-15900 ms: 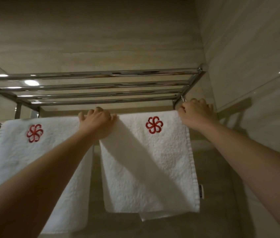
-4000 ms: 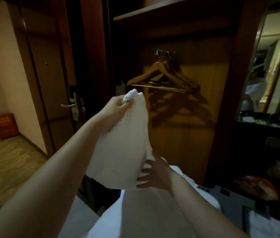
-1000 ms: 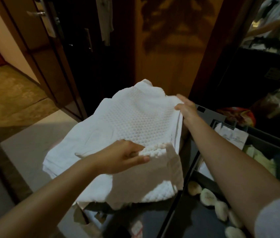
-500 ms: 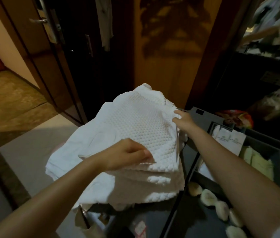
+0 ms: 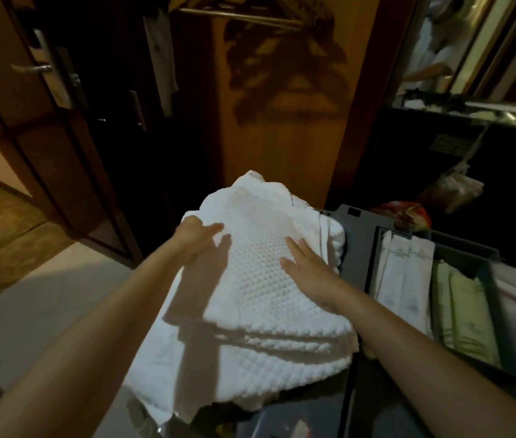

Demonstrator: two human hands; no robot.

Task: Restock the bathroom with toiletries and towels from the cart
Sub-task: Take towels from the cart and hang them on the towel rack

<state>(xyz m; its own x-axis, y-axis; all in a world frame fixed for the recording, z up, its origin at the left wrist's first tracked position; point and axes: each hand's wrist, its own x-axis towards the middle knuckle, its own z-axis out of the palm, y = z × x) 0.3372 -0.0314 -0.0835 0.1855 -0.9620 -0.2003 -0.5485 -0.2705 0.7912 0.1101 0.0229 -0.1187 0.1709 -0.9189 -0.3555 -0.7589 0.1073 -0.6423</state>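
Observation:
A folded white waffle-textured towel (image 5: 259, 248) lies on top of a stack of white towels (image 5: 250, 352) on the dark cart (image 5: 354, 216). My left hand (image 5: 195, 237) rests on the towel's far left edge, fingers slightly bent over the fabric. My right hand (image 5: 308, 268) presses flat on the towel's right side, fingers straight and spread. Neither hand grips the cloth.
To the right, the cart's tray (image 5: 484, 267) holds white sachets (image 5: 405, 273) and pale green packets (image 5: 465, 311). A wooden wardrobe panel (image 5: 282, 121) stands behind, a door with a metal handle (image 5: 33, 68) at left. A red-orange bag (image 5: 408, 213) sits behind the tray.
Half a second ago my left hand pinched the towel's near edge and my right held its far corner. Both have let go and now lie on top of the folded towel.

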